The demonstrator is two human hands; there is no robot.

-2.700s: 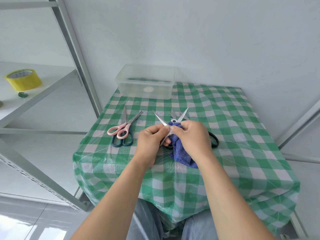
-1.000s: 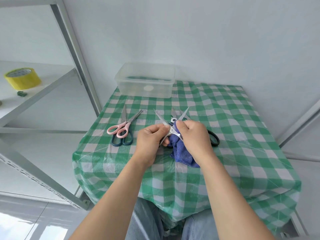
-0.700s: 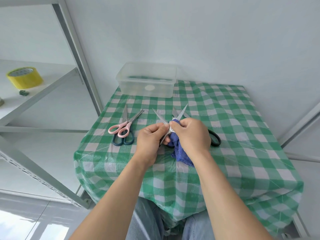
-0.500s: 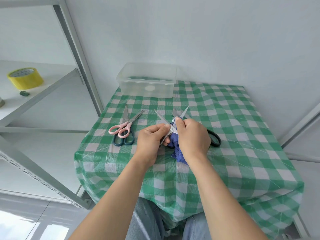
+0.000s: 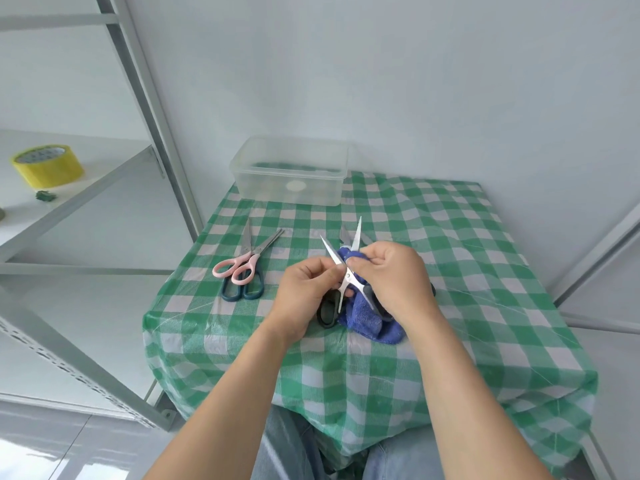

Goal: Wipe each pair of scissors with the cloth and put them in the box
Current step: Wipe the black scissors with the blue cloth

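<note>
Head view.
- Black-handled scissors point(image 5: 346, 277): held above the table point(image 5: 457, 237), blades spread in a V, tips pointing away from the person.
- Left hand point(image 5: 304, 289): fingers curled, pinching the left blade near the pivot.
- Right hand point(image 5: 394, 278): gripping the blue cloth point(image 5: 367, 318), bunched against the right blade.
- Box point(image 5: 291, 171): clear plastic, at the table's far edge.
- Pink scissors point(image 5: 242, 263): lying crossed over teal scissors point(image 5: 242, 291), left of the hands.
- Yellow tape point(image 5: 46, 164): on the shelf.

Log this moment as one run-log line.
step: wiping open scissors | left hand: holds scissors | right hand: pinches blue cloth on blade | table: pink scissors, teal scissors waiting | box: no scissors visible
</note>
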